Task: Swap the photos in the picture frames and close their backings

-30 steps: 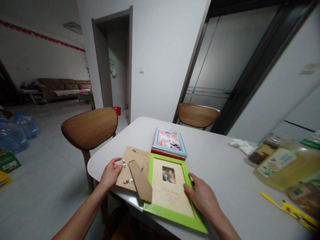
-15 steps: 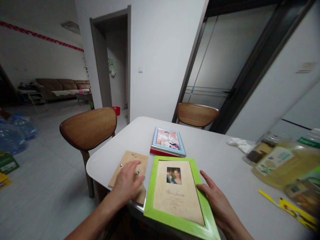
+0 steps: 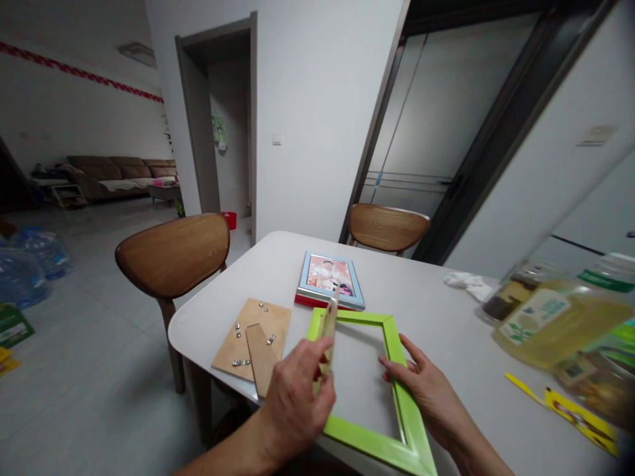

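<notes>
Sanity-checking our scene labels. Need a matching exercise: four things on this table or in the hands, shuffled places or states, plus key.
Things:
1. Green frame
2. Clip-studded board
3. Blue frame
4. Thin sheet

Places or states:
A. Tilted up, seen nearly edge-on, in the left hand
B. Lying on the table, metal clips facing up
C. Held at its side by the right hand
D. Framing a pink-toned picture, red showing beneath it

Pairs: 1-C, 2-B, 3-D, 4-A
</notes>
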Motion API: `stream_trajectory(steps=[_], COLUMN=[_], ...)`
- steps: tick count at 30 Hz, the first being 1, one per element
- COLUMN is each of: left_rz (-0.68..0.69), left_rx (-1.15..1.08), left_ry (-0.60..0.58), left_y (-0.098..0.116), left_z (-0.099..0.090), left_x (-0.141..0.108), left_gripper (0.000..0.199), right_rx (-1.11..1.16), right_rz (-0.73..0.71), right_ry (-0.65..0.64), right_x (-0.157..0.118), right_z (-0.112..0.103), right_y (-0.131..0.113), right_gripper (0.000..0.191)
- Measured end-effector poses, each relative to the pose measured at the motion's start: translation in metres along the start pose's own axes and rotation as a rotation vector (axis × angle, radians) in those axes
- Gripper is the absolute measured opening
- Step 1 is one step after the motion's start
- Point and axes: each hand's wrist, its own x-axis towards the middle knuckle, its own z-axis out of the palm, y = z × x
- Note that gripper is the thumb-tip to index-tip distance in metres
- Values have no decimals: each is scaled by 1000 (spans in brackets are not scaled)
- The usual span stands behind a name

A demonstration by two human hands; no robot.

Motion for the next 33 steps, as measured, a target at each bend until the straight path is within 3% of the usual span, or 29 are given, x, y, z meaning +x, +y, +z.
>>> stream_trajectory(steps=[2,5,8,11,15,21,27,33], left_rz=[-157,-355,-505,-547,-510,-372,-84,-44], left_rx=[-5,-67,-86,58,266,374,324,392], left_ry=[86,114,60,-60,-187,-225,-349,-464], left_y=[-13,-34,-52,-61,-63,-59,-49,-43], left_z=[-14,-29,-34,-35,-38,-38,-21,-6], left_x=[-1,-11,-24,-33,-35,-35,-42,-36], left_gripper=[40,39,38,36,33,28,47,55], right_rx=[-118,-299,-558,-796,-974,-1048,-1080,-1065], right_rz=[-10,-48,-119,-143,-168,-234,-288,-327], right_ry=[40,71,116,162,197,201,205,207], right_x=[6,15,23,29,31,31,29,28], right_z=[-6,-14,-19,-22,-22,-21,-22,-22], right_y=[6,16,27,33,34,38,43,46], right_gripper=[78,72,66,62,58,55,52,48])
